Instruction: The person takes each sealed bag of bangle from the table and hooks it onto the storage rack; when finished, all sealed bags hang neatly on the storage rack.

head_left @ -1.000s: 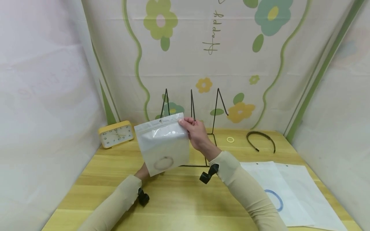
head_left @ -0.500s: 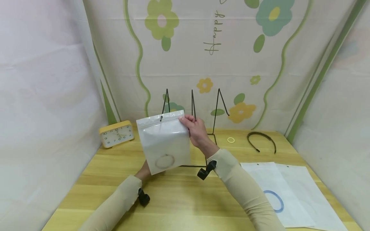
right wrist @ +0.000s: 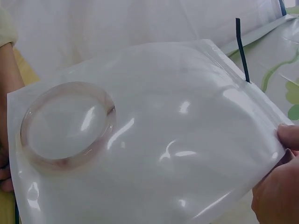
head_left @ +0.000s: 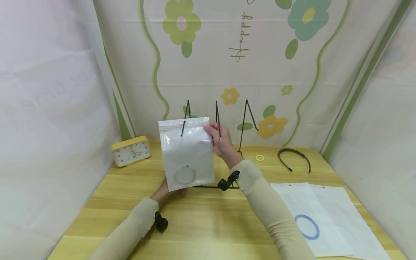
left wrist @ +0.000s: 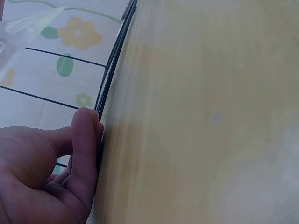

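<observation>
1. The right hand (head_left: 222, 141) has its grip pinched on the bag (head_left: 188, 151), thumb in front near the upper corner on that side. Holding it there, just below the top strip, seems meant to keep the bag's face uncovered and its hole lined up with the rod.
2. The bag is off the surface, nearly upright, with one hook (head_left: 183, 129) poking forward through the hole in its top strip. How much of its weight the hook bears, I cannot tell.
3. Inside the bag, a pinkish ring (right wrist: 58, 163) lies low near the bottom edge, probably because its weight settles there.
4. The left hand (left wrist: 35, 163) has its grip curled on the bottom rod of the wire rack (head_left: 219, 119), low behind the bag, likely to steady the frame while the bag is handled.
5. Two more hooks stand to the right of the bag; no bag shows on them.
6. Farther out on the surface (head_left: 224, 231), a clock (head_left: 131, 153) stands at the left, while a small yellow ring (head_left: 259, 160) and a hairband (head_left: 294, 150) lie right of the rack.
7. Nearer, two white bags (head_left: 352, 216) overlap flat, a blue ring (head_left: 317, 227) showing in the left one, perhaps laid within easy right-hand reach.
</observation>
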Available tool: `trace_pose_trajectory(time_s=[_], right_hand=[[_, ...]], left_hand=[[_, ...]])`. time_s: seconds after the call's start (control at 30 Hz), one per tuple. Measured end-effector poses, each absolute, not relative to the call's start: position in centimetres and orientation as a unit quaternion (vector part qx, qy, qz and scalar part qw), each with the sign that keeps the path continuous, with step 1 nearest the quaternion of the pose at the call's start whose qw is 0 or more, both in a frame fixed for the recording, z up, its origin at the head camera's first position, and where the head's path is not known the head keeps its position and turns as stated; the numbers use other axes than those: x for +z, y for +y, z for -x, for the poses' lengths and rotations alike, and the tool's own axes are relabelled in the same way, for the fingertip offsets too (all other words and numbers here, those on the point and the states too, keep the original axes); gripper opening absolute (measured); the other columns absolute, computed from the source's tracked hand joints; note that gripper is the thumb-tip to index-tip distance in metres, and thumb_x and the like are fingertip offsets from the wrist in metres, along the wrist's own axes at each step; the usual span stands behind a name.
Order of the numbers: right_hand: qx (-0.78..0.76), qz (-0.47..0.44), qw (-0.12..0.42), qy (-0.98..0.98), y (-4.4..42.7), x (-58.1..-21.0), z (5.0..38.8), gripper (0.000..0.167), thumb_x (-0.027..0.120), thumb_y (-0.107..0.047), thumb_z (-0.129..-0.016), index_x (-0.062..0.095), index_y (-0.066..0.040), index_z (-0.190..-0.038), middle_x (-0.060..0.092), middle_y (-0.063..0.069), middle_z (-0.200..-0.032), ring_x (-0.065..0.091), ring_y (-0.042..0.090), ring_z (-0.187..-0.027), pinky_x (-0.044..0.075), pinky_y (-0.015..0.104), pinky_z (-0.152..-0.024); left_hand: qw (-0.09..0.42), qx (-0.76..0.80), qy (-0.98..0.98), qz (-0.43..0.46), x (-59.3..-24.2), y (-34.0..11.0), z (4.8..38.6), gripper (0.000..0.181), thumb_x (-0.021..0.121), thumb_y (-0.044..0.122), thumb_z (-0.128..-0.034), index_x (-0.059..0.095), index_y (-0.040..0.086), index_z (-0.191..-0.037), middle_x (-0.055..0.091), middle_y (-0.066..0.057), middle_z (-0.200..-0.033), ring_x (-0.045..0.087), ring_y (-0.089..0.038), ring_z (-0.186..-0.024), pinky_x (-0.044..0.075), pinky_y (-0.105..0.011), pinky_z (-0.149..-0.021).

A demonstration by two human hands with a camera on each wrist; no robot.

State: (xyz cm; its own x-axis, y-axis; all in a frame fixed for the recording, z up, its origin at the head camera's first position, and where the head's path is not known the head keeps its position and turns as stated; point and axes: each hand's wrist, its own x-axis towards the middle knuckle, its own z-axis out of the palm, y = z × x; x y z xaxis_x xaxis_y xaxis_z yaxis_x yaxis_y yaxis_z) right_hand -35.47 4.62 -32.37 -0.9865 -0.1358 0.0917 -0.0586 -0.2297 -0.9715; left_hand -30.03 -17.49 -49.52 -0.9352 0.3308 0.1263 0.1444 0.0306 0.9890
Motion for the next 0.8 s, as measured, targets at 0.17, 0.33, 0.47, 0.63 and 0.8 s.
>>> trace_pose_trajectory(time_s=[0.17, 0.33, 0.47, 0.63, 0.8], right_hand=[[-0.789, 0.068, 0.026, 0.610, 4.6, -32.1, 36.5, 0.015, 0.066, -0.023, -0.095, 0.059, -0.010, -0.098, 0.061, 0.008, -0.103, 0.062, 0.019, -0.088, 0.060, 0.028, -0.073], [-0.795, 0.057, 0.024, 0.603, 4.2, -31.7, 37.5, 0.011, 0.066, -0.019, -0.095, 0.059, -0.010, -0.096, 0.061, 0.006, -0.101, 0.060, 0.017, -0.088, 0.058, 0.025, -0.071], [-0.791, 0.057, 0.021, 0.609, 3.8, -31.3, 37.9, 0.012, 0.066, -0.019, -0.095, 0.060, -0.009, -0.099, 0.062, 0.007, -0.102, 0.060, 0.018, -0.088, 0.058, 0.026, -0.070], [-0.786, 0.053, 0.002, 0.616, 3.4, -30.9, 38.3, 0.020, 0.066, -0.020, -0.095, 0.063, -0.005, -0.109, 0.065, 0.009, -0.106, 0.062, 0.019, -0.089, 0.057, 0.026, -0.071], [-0.795, 0.032, -0.003, 0.606, 3.2, -31.1, 38.7, 0.019, 0.066, -0.019, -0.095, 0.064, -0.006, -0.110, 0.066, 0.007, -0.108, 0.062, 0.018, -0.091, 0.056, 0.027, -0.073]], left_hand=[[0.098, 0.665, 0.737, -0.072, -48.1, -16.5, 29.8, 0.011, 0.062, -0.001, -0.0925, 0.059, -0.007, -0.102, 0.068, -0.024, -0.075, 0.069, -0.029, -0.061, 0.062, -0.043, -0.058], [0.100, 0.659, 0.745, -0.032, -49.0, -16.2, 30.1, 0.015, 0.065, -0.001, -0.0904, 0.058, -0.009, -0.101, 0.068, -0.021, -0.072, 0.068, -0.023, -0.057, 0.062, -0.037, -0.054], [0.096, 0.637, 0.765, -0.007, -49.3, -16.0, 30.3, 0.010, 0.063, -0.004, -0.0889, 0.059, -0.011, -0.096, 0.067, -0.015, -0.068, 0.065, -0.018, -0.052, 0.061, -0.033, -0.051], [0.107, 0.611, 0.784, 0.010, -49.4, -15.8, 30.8, 0.008, 0.061, -0.004, -0.0904, 0.059, -0.012, -0.092, 0.066, -0.011, -0.065, 0.064, -0.015, -0.051, 0.059, -0.027, -0.049], [0.121, 0.608, 0.785, 0.015, -49.5, -15.8, 30.9, 0.010, 0.063, -0.003, -0.0908, 0.064, -0.013, -0.092, 0.067, -0.014, -0.065, 0.065, -0.015, -0.050, 0.060, -0.027, -0.050]])
